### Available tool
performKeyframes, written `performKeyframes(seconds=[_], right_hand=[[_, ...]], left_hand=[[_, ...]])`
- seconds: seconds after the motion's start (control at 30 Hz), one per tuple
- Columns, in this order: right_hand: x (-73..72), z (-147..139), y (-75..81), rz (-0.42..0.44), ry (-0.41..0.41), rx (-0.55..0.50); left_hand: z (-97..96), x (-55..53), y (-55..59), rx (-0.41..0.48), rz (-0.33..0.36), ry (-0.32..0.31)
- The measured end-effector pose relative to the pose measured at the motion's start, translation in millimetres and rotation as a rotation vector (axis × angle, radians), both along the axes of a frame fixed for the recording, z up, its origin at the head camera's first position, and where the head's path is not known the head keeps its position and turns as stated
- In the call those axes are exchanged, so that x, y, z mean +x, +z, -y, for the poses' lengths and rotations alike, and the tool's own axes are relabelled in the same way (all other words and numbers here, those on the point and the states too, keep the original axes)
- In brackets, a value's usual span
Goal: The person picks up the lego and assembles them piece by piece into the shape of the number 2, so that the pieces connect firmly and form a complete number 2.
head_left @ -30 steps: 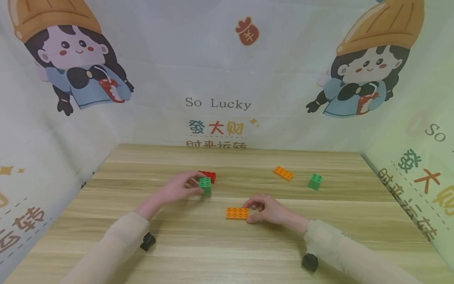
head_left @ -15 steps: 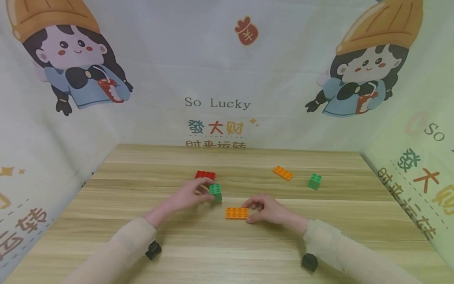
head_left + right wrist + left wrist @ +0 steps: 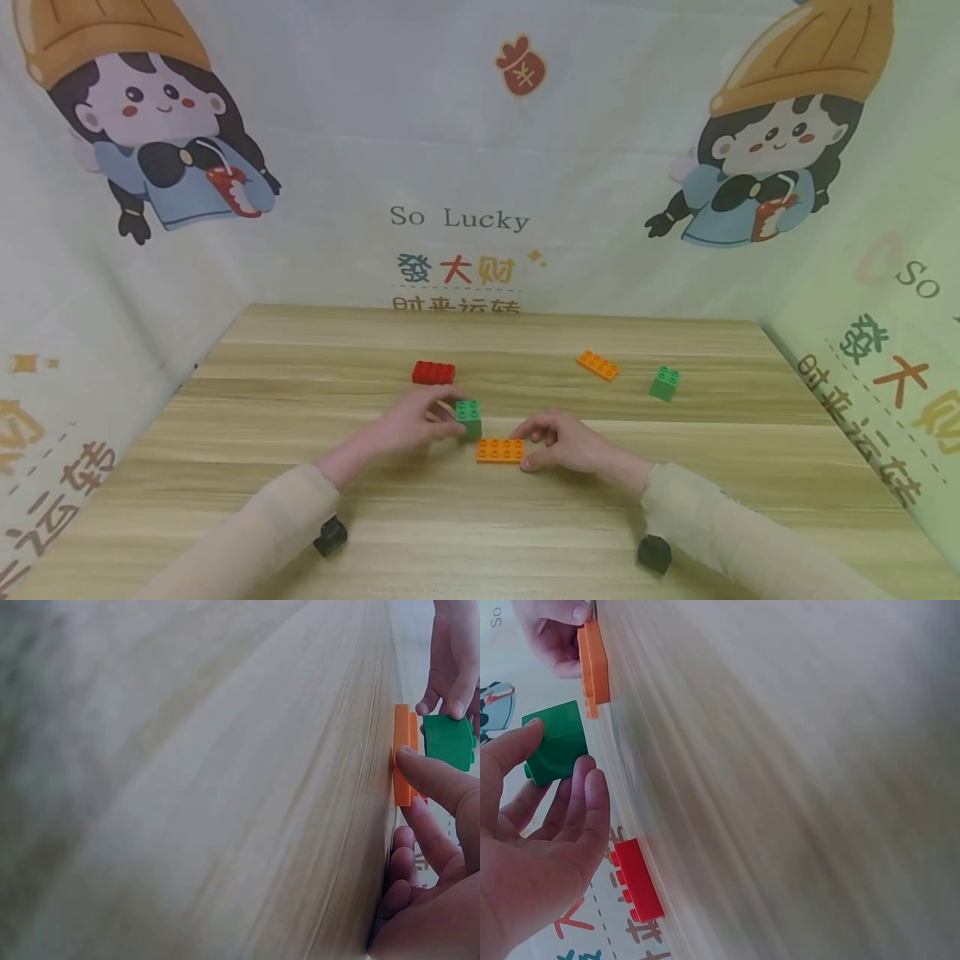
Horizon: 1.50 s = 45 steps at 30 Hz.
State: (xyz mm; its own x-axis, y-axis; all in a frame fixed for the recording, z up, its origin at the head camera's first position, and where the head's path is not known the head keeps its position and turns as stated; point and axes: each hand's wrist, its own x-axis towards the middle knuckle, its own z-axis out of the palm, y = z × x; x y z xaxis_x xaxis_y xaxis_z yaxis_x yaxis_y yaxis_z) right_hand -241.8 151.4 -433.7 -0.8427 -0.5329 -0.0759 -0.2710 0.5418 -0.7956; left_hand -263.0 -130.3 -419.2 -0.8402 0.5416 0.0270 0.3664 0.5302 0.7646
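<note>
In the head view my left hand (image 3: pixel 415 419) pinches a square green toy brick (image 3: pixel 469 422), studs up, between thumb and fingers. The left wrist view has this green brick (image 3: pixel 561 742) raised a little off the tabletop. My right hand (image 3: pixel 573 442) grips the right end of a flat orange studded brick (image 3: pixel 500 451), which lies on the table. Thumb and forefinger pinch the orange brick (image 3: pixel 403 735) in the right wrist view. The green brick is just behind and left of the orange one; whether they touch cannot be told. Behind my left hand lies a red brick (image 3: pixel 433 372).
On the wooden table (image 3: pixel 480 533), a second orange brick (image 3: pixel 597 365) and a second green brick (image 3: pixel 665 383) lie at the back right. A printed cloth (image 3: pixel 600 167) hangs around the back and sides. Dark wrist devices sit under both sleeves.
My left hand has carried the green brick rightward and toward me, from beside the red brick to near the orange one. The red brick is now uncovered. My right hand and its orange brick stayed put.
</note>
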Motion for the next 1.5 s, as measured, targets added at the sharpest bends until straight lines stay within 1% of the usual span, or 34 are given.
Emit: performKeyframes(seconds=[0.27,0.67,0.93,1.13,1.3,1.43,1.5], right_hand=[[0.2,0.8,0.5,-0.009,0.011,-0.01],[-0.4,0.3,-0.6,-0.01,0.01,-0.016],[-0.7,0.4,-1.6,-0.012,0.004,-0.006],[-1.2,0.2,-2.7,-0.008,-0.004,-0.008],[-1.5,0.2,-3.5,-0.006,-0.015,-0.001],[-1.3,0.6,-3.0,-0.003,-0.019,-0.001],[-1.1,0.9,-2.7,-0.003,-0.021,-0.003]], left_hand=[[-7.8,5.2,-0.5,0.016,0.008,-0.021],[-16.4,10.6,-1.4,0.028,-0.002,-0.09],[-19.2,12.8,-1.9,0.02,0.018,-0.083],[-20.5,12.4,-4.6,0.012,0.007,-0.104],[-21.1,12.5,-5.2,0.016,0.021,-0.114],[-21.1,14.1,-2.8,0.028,0.039,-0.126],[-20.3,15.2,-1.5,0.032,0.033,-0.136]])
